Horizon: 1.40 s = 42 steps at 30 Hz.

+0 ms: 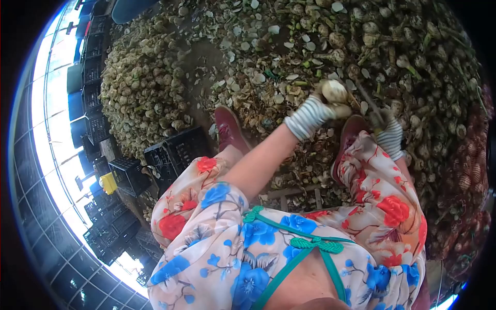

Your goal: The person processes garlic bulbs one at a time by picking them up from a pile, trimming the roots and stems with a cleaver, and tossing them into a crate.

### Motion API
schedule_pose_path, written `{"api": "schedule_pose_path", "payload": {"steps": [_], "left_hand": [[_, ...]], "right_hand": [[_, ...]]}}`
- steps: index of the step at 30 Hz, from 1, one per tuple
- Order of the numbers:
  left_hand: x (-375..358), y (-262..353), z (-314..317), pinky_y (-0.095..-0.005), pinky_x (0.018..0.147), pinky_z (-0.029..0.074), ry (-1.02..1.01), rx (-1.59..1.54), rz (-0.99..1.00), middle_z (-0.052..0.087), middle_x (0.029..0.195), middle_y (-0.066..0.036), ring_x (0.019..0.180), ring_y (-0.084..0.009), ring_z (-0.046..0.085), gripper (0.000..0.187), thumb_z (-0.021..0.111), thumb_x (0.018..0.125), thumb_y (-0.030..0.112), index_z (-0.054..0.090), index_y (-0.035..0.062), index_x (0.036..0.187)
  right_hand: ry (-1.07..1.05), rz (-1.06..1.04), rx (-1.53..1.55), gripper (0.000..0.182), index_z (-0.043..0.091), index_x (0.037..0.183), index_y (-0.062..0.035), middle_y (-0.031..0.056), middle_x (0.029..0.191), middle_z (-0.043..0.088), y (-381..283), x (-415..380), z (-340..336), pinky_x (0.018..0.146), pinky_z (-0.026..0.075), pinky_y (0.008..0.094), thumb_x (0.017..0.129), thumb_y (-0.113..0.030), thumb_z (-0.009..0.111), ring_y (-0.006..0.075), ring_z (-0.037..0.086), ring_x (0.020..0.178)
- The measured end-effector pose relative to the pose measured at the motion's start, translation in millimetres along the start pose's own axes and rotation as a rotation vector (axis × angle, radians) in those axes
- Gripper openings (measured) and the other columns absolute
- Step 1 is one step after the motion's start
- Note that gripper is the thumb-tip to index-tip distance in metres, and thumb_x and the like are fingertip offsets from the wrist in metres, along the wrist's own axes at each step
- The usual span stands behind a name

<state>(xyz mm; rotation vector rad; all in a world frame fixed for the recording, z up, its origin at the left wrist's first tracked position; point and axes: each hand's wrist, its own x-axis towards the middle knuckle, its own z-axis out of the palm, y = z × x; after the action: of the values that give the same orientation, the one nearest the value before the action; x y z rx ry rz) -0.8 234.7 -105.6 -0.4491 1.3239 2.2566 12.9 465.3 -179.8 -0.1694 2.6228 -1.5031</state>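
Note:
My left hand [316,111], in a striped white glove, is closed around a pale garlic bulb [335,91] just above the litter of peelings. Close by on the right, my right hand [388,129] wears the same kind of glove and grips a knife [369,98]. Its narrow blade points up toward the bulb; blur hides whether blade and bulb touch. Under both hands lie garlic skins and cut stalks [268,106]. A large heap of garlic with stalks [413,57] spreads ahead and to the right.
A pile of garlic bulbs [144,77] lies left, with a black crate [178,150] before it. More black crates [95,126] line the left side, near a yellow object [108,183]. Red mesh sacks [462,191] stand at right. My shoes [227,126] rest among the skins.

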Motion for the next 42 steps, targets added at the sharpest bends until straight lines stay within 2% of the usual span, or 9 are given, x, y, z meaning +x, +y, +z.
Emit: {"api": "schedule_pose_path", "payload": {"steps": [4,15,19,22,23,25,27,35,42], "left_hand": [[-2.9,31.1,-4.1,-0.0275,0.048,0.046,0.146,-0.488,-0.180,0.054,0.079,0.000,0.061,-0.0130,0.053,0.024,0.064,0.073,0.021,0.052,0.0140,0.093],[30.6,-40.6,-25.5,-0.0327,0.065,0.046,0.140,-0.936,-0.257,0.057,0.082,-0.009,0.070,-0.0200,0.054,0.018,0.050,0.083,0.024,0.052,0.0074,0.091],[17.0,-8.5,-1.4,-0.0304,0.050,0.044,0.649,-0.617,-0.233,0.051,0.060,-0.001,0.053,-0.0144,0.049,0.006,0.055,0.078,0.018,0.052,0.0143,0.073],[-6.2,49.6,-84.5,-0.0236,0.052,0.044,0.235,-0.387,0.308,0.051,0.064,-0.002,0.056,-0.0113,0.049,0.013,0.048,0.082,0.019,0.052,0.0105,0.074],[-24.2,92.0,-141.7,-0.0245,0.058,0.045,0.474,-0.072,0.443,0.052,0.070,-0.002,0.059,-0.0136,0.050,0.012,0.040,0.083,0.011,0.052,0.0086,0.083],[-87.4,203.8,-145.5,-0.0395,0.067,0.050,0.402,-0.799,0.746,0.054,0.077,-0.012,0.073,-0.0257,0.055,0.045,0.038,0.081,0.046,0.049,0.0044,0.091],[-115.1,248.5,-189.2,-0.0465,0.069,0.049,1.045,-0.855,1.051,0.055,0.080,-0.020,0.076,-0.0332,0.056,0.050,0.031,0.082,0.046,0.044,0.0013,0.099],[-3.9,69.2,-97.9,-0.0339,0.066,0.048,0.465,-0.641,0.111,0.055,0.064,-0.008,0.065,-0.0206,0.055,0.007,0.059,0.064,0.003,0.053,0.0062,0.068],[14.8,-23.7,1.9,-0.0429,0.083,0.042,-0.079,-0.434,-0.586,0.052,0.103,-0.010,0.093,-0.0229,0.051,0.036,0.067,0.067,0.027,0.053,0.0099,0.096]], "right_hand": [[-0.229,-0.405,-0.221,0.028,0.054,0.087,-0.0069,0.0111,0.072,0.056,-64.4,1.6,1.5,0.056,0.045,0.0344,0.060,-0.005,0.057,0.0286,0.055,0.064],[-0.187,-0.504,-0.467,0.016,0.050,0.079,-0.0082,0.0111,0.070,0.051,-72.5,33.7,18.1,0.055,0.041,0.0374,0.062,-0.011,0.052,0.0295,0.051,0.063],[-0.093,-0.362,-0.437,0.022,0.052,0.085,-0.0074,0.0115,0.077,0.054,-33.6,25.6,14.1,0.059,0.042,0.0380,0.064,-0.010,0.053,0.0302,0.053,0.069],[0.110,0.025,-0.400,0.027,0.056,0.095,-0.0042,0.0138,0.092,0.059,-10.5,8.2,-14.9,0.069,0.045,0.0288,0.071,-0.014,0.063,0.0230,0.058,0.082],[0.117,-0.036,-0.274,0.028,0.056,0.099,-0.0059,0.0122,0.095,0.059,20.2,-1.1,-27.3,0.069,0.045,0.0270,0.074,-0.017,0.062,0.0195,0.059,0.080],[0.206,0.260,-0.429,0.033,0.054,0.105,-0.0052,0.0132,0.099,0.058,0.8,-0.6,-52.3,0.074,0.043,0.0269,0.077,-0.021,0.060,0.0191,0.057,0.086],[0.318,0.156,-0.485,0.040,0.053,0.105,-0.0034,0.0149,0.095,0.059,34.4,9.7,-65.0,0.075,0.043,0.0301,0.074,-0.027,0.061,0.0243,0.057,0.085],[0.439,0.679,-0.068,0.052,0.050,0.105,0.0030,0.0091,0.099,0.056,94.7,50.6,-42.3,0.076,0.039,0.0267,0.070,-0.031,0.066,0.0176,0.051,0.086],[0.015,0.110,0.527,0.025,0.053,0.094,-0.0015,0.0047,0.088,0.057,-59.5,-3.6,-9.5,0.069,0.042,0.0249,0.075,-0.014,0.061,0.0123,0.054,0.080]]}}
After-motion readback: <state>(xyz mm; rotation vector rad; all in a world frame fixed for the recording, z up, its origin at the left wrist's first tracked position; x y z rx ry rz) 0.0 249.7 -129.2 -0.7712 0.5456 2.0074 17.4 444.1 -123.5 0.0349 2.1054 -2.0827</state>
